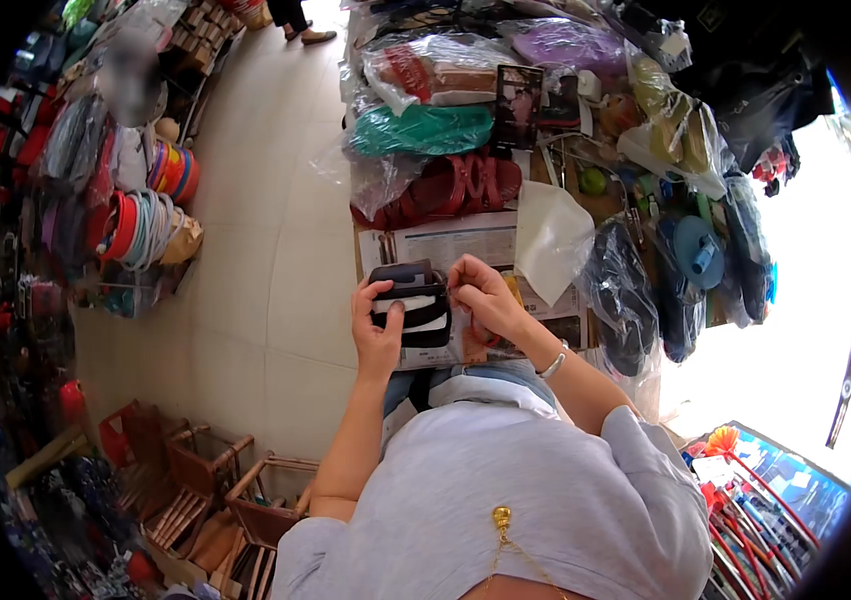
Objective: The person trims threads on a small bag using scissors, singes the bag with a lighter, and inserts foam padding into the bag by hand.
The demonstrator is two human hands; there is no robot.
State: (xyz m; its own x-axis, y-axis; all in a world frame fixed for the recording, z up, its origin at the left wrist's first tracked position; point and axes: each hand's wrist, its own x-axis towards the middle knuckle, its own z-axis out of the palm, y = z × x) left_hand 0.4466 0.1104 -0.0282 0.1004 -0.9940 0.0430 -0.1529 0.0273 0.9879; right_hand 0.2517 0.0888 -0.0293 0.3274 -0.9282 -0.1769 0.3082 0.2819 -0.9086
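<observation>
My left hand [377, 330] is wrapped round the left side of a black item with white bands [423, 312]; its exact kind is unclear. My right hand [483, 297] pinches at the item's upper right edge, and what lies between the fingertips is too small to make out. Beneath both hands is a printed newspaper sheet [465, 240]. A reddish-orange ring-shaped thing [485, 335] shows just below my right hand. Beyond the paper rests a pair of dark red strappy sandals [455, 190], and a white sheet [550, 240] lies to the right.
Bagged green shoes [423, 130] and other wrapped footwear pile up at the back. Dark shoes in plastic [622, 295] line the right side. Wooden stools [270, 490] stand at lower left, and goods with a coiled hose [150, 228] line the left. A person's feet [315, 37] appear far off.
</observation>
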